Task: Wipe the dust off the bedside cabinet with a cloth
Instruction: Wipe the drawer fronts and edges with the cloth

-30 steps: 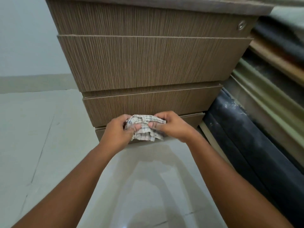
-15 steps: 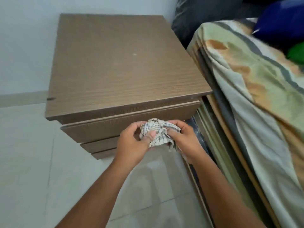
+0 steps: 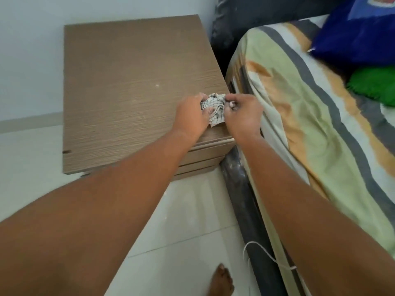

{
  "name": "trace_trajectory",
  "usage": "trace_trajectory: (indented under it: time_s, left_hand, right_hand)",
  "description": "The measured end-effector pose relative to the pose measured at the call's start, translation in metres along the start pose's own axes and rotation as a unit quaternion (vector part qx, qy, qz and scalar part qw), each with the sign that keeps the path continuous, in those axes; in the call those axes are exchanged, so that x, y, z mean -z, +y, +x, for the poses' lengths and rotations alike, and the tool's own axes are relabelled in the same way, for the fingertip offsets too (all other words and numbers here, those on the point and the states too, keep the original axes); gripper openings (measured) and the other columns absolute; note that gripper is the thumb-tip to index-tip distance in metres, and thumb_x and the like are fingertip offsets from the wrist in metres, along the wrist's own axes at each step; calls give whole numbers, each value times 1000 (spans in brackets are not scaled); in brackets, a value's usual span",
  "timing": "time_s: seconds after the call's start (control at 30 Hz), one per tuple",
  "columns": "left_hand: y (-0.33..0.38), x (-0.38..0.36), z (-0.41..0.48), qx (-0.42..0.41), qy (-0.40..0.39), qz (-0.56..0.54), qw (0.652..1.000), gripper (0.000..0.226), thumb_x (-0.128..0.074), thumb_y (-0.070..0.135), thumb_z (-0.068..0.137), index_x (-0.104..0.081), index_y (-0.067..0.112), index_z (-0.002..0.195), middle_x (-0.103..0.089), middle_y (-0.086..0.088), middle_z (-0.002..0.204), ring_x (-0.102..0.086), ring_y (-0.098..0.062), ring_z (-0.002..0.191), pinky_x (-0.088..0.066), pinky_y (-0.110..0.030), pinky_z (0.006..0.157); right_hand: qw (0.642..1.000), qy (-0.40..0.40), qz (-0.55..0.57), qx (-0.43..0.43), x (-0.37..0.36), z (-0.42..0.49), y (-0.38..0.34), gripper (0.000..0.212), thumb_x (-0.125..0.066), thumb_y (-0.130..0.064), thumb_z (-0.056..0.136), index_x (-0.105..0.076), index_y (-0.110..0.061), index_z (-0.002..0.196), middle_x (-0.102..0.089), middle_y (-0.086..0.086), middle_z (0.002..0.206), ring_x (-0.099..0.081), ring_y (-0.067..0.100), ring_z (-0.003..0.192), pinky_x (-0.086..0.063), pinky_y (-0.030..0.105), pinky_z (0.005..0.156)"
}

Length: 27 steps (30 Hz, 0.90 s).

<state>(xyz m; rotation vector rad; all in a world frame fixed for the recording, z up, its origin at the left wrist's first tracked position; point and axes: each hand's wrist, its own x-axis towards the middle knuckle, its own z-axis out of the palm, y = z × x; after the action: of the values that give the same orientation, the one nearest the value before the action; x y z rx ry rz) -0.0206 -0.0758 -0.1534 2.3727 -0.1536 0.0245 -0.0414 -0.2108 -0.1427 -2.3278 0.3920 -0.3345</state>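
A brown wood-grain bedside cabinet (image 3: 128, 86) stands against the pale wall, its flat top facing me with a few light specks on it. A small crumpled checked cloth (image 3: 213, 107) is bunched between my two hands above the top's front right corner. My left hand (image 3: 190, 116) grips the cloth from the left, and my right hand (image 3: 243, 116) pinches it from the right. Whether the cloth touches the top I cannot tell. The drawer fronts show only as thin edges under the top.
A bed with a striped green and orange sheet (image 3: 310, 124) runs along the right, close to the cabinet. A blue pillow (image 3: 359, 33) and a green item (image 3: 374, 84) lie on it. A white cord (image 3: 267, 257) hangs by the dark bed base. A bare foot (image 3: 221, 280) rests on the pale floor tiles.
The view rose from the drawer fronts to above the cabinet top. Both hands carried the cloth up from the lower drawers to over the top's front right corner.
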Motion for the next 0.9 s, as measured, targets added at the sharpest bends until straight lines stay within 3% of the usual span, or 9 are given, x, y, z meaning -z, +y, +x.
trace_trajectory:
  time_s: [0.1, 0.17, 0.23, 0.33, 0.47, 0.63, 0.77, 0.83, 0.9]
  left_hand:
    - [-14, 0, 2, -73, 14, 201, 977, 46, -57, 33, 98, -52, 23, 142, -51, -3, 147, -46, -27, 132, -39, -43, 103]
    - [-8, -17, 9, -125, -39, 266, 955, 50, -52, 21, 100, -42, 20, 149, -32, -1, 162, -35, -24, 143, -34, -45, 107]
    - [-13, -22, 3, -160, -87, 317, 931, 61, -49, 7, 98, -29, 15, 155, -18, -5, 166, -24, -21, 151, -28, -43, 114]
    - [-17, -25, 9, -165, -145, 361, 907, 71, -46, -1, 95, -14, 9, 158, -8, -12, 167, -13, -23, 155, -15, -45, 124]
    - [-9, -26, 12, -139, -187, 366, 901, 76, -42, -7, 92, -7, 7, 158, -3, -15, 167, -7, -26, 155, -1, -48, 125]
    - [1, -29, 12, -111, -214, 361, 901, 70, -38, -6, 95, -9, 4, 158, -5, -16, 167, -8, -29, 155, -1, -46, 126]
    - [17, -22, 20, -58, -246, 358, 899, 71, -44, -3, 96, -14, 12, 158, -2, -15, 167, -3, -36, 154, -3, -54, 124]
    - [28, -5, 6, -31, -201, 343, 917, 93, -54, -4, 89, 1, 26, 158, 20, -15, 165, 16, -47, 149, 2, -63, 119]
    - [33, 21, -25, -44, -92, 251, 963, 93, -53, 2, 91, 6, 28, 158, 28, -19, 161, 24, -50, 146, -1, -66, 120]
  right_hand:
    - [977, -72, -190, 70, -13, -4, 5, 40, -52, -17, 96, -60, -19, 135, -53, 3, 146, -50, 22, 133, -43, 50, 105]
    - [941, -151, -295, 67, -14, 3, 22, 56, -45, -15, 99, -34, -19, 154, -23, 1, 165, -20, 22, 153, -24, 68, 113]
    - [928, -190, -313, 76, -17, -7, 30, 67, -41, -11, 99, -13, -14, 160, -3, 1, 170, -1, 20, 156, -5, 76, 113]
    - [917, -209, -329, 87, -19, -7, 31, 69, -38, -11, 100, -4, -10, 160, 2, 5, 170, 2, 21, 157, 3, 76, 113]
    - [910, -214, -345, 91, -21, -5, 33, 70, -37, -14, 100, -1, -8, 159, 2, 8, 169, 3, 22, 156, 5, 71, 117]
    - [906, -226, -349, 75, -24, -9, 30, 75, -40, -18, 98, 2, -8, 159, 5, 8, 169, 7, 23, 156, 5, 66, 120]
    - [909, -286, -304, 18, -12, -1, 16, 72, -41, -23, 103, 2, -11, 160, 7, 5, 169, 7, 23, 156, 3, 65, 122]
    - [936, -277, -206, -60, 11, 1, 0, 65, -33, -26, 107, 3, -17, 161, 6, 3, 170, 5, 23, 156, -2, 65, 122]
    - [973, -188, -40, -131, 50, -4, -33, 64, -33, -34, 109, 2, -23, 161, -3, 4, 170, -6, 24, 156, -9, 52, 125]
